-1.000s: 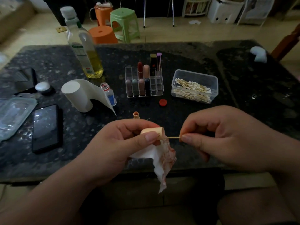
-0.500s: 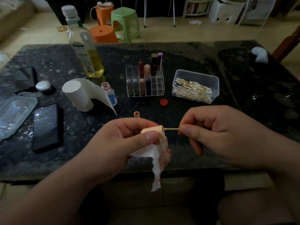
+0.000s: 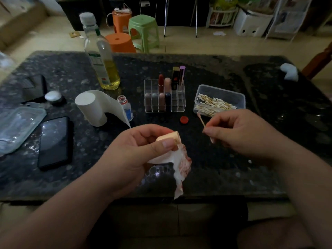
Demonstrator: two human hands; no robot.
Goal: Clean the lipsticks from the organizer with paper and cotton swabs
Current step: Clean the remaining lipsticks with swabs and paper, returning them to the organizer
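My left hand [image 3: 136, 151] grips a peach lipstick cap [image 3: 169, 136] together with a crumpled white paper [image 3: 179, 166] stained red, which hangs below my fingers. My right hand [image 3: 239, 133] pinches a cotton swab [image 3: 202, 121], tilted up and to the left, apart from the cap. Behind them stands the clear organizer [image 3: 181, 105] with several lipsticks [image 3: 162, 97] upright in its slots. A clear box of cotton swabs [image 3: 221, 100] sits to its right. A paper roll [image 3: 93, 106] lies at the left.
On the dark stone table: an oil bottle [image 3: 104, 58], a small open bottle [image 3: 125, 107], its red cap [image 3: 184, 119], a black phone [image 3: 55, 141], a clear plastic lid [image 3: 16, 126] and a white object [image 3: 289, 71] far right. Stools stand beyond the table.
My right hand has pulled the cotton swab out of the cap and moved right, tilting the swab upward. My left hand still holds the cap and the paper.
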